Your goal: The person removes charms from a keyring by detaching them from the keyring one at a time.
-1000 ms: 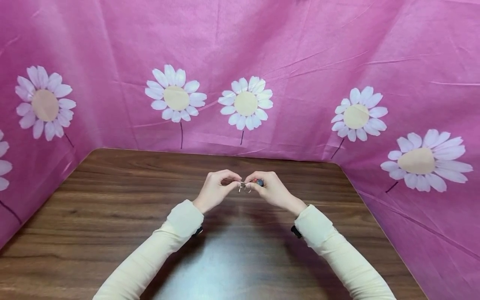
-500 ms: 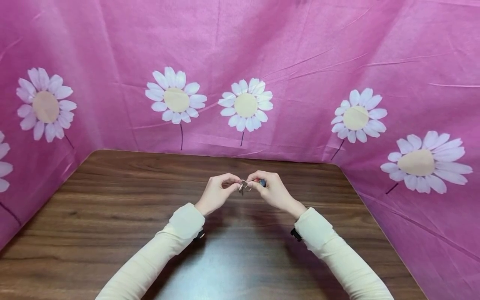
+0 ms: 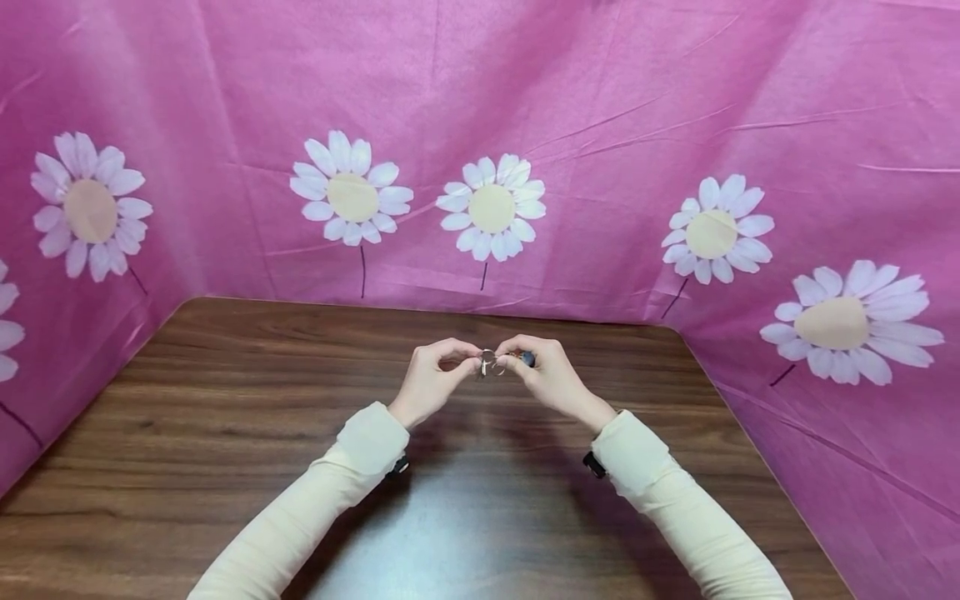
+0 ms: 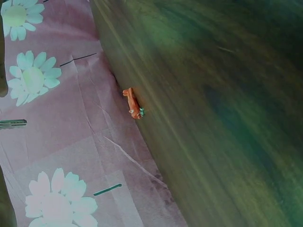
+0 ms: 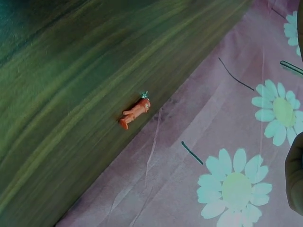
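**Both hands pinch a small key ring above the table**

All round the grip the wooden table [image 3: 225, 433] lies bare, with open room to the near side and out to either side. Beyond the grip the table's far edge meets a pink cloth backdrop [image 3: 600, 100] printed with white daisies; the cloth also rises along the table's left and right edges, closing in three sides.

No container shows in any view.

The left hand [image 3: 433, 382] and the right hand [image 3: 546, 375] meet fingertip to fingertip, raised above the table. Between them hangs a small metal key ring [image 3: 489, 364], made of thin silvery loops. The left hand's thumb and forefinger are curled and pinch the ring from its left side; the right hand's fingers are curled and pinch it from the right, and a small dark and red piece [image 3: 525, 358] shows at those fingers. What that piece is cannot be told. Cream sleeves [image 3: 330, 492] cover both forearms.

In the wrist views a small orange figure [image 4: 133, 104] lies at the table's far edge, touching the cloth.
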{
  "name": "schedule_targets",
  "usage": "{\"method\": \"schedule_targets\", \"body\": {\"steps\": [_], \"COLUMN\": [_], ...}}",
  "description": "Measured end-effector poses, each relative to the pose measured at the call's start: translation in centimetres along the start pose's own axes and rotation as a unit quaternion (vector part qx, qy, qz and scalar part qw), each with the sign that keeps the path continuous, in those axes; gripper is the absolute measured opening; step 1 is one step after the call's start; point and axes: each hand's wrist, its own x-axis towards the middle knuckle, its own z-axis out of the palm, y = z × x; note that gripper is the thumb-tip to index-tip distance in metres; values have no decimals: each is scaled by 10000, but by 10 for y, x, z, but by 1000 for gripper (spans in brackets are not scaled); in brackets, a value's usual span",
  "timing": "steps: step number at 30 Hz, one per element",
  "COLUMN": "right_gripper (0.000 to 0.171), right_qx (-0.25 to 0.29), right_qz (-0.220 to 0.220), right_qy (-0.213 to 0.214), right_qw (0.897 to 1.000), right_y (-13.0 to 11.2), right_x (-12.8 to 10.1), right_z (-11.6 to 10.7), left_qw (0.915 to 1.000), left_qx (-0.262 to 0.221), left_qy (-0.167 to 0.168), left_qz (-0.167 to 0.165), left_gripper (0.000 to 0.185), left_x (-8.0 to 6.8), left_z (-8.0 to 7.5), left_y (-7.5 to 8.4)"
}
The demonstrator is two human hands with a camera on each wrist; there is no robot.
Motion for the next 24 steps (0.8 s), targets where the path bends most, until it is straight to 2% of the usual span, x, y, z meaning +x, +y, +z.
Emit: {"method": "schedule_targets", "body": {"steps": [7, 15, 24], "right_gripper": [6, 7, 7], "right_qx": [-102, -205, -198], "right_qz": [-148, -301, -270], "right_qy": [67, -179, -635], "right_qw": [9998, 9992, 9974], "right_y": [-2, 2, 2], "right_x": [0, -4, -1], "right_z": [-6, -4, -12], "left_qw": [9993, 9968, 9922], "left_qx": [-191, 83, 412], "left_qy": [-256, -653, -1014], "left_qz": [218, 462, 602], "left_gripper": [12, 10, 11], "left_x": [5, 1, 7], "left_z": [3, 2, 0], "left_y": [-21, -24, -25]}}
